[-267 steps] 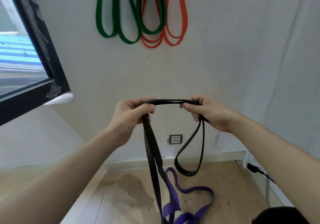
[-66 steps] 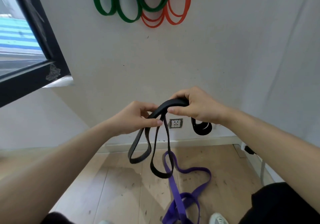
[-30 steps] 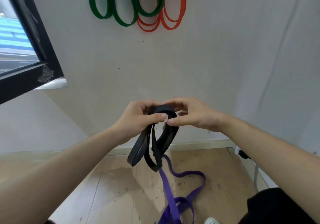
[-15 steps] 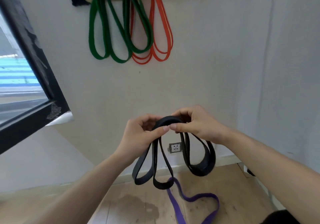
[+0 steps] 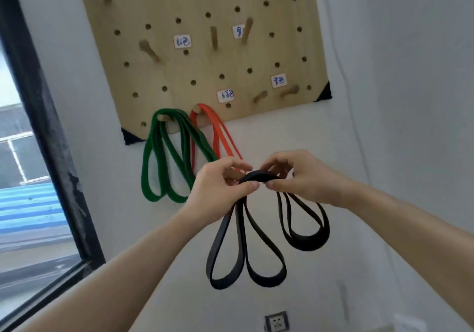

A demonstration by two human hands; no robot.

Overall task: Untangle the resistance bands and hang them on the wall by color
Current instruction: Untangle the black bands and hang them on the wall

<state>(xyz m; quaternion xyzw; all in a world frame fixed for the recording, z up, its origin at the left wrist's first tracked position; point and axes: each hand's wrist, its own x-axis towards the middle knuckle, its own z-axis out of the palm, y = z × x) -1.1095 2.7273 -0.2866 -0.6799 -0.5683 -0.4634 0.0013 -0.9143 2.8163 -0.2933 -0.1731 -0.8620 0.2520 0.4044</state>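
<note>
A black resistance band (image 5: 246,254) is folded into several hanging loops, and both hands pinch its bunched top. My left hand (image 5: 220,185) grips it from the left, my right hand (image 5: 300,175) from the right, thumbs nearly touching. Behind them a wooden pegboard (image 5: 200,57) hangs on the white wall. Green bands (image 5: 164,162) hang from a peg at its lower left. Orange bands (image 5: 220,136) hang from the peg beside them, partly hidden behind my left hand. The purple band is out of view.
Several bare wooden pegs, such as a peg (image 5: 289,91) at the board's lower right, stick out beside small handwritten labels (image 5: 278,81). A dark window frame (image 5: 48,136) runs down the left. A wall socket (image 5: 276,321) sits low on the wall.
The view has tilted up, so the pegboard now shows and the floor with the purple band has dropped out. Both hands have lifted the folded black band higher towards the board.
</note>
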